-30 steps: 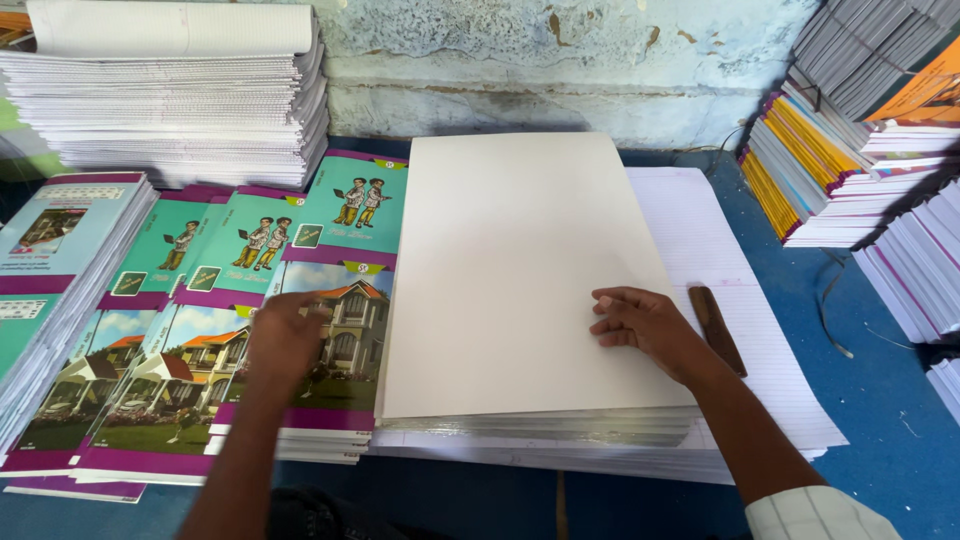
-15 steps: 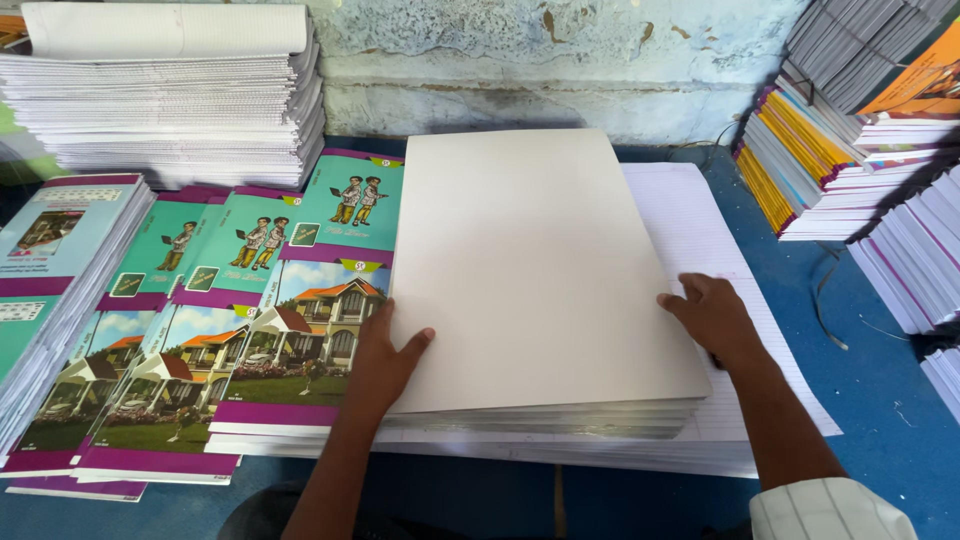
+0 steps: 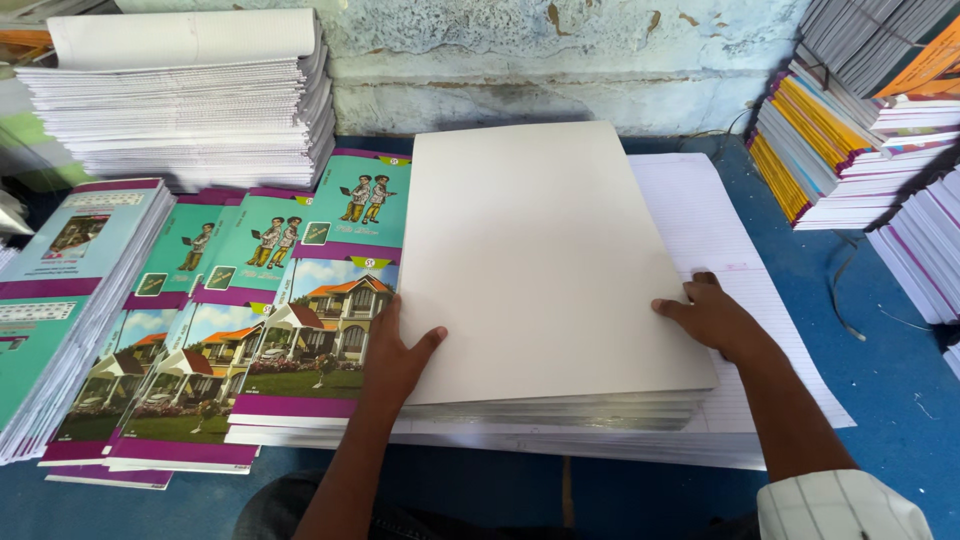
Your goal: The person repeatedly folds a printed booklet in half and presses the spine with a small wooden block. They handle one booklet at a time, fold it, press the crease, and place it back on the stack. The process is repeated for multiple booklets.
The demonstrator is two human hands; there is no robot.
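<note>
Paper stack (image 3: 545,260) between both hands — left hand (image 3: 395,355) and right hand (image 3: 712,318) pressed flat against opposite edges, apart, fingers spread.

Centre: paper stack (image 3: 545,260) on lined sheets (image 3: 740,300), near the surface's (image 3: 900,400) front edge.
Left: fanned printed covers (image 3: 250,330).
Back-left corner: sheet pile (image 3: 180,110).
Right edge: notebook piles (image 3: 860,130).
</note>
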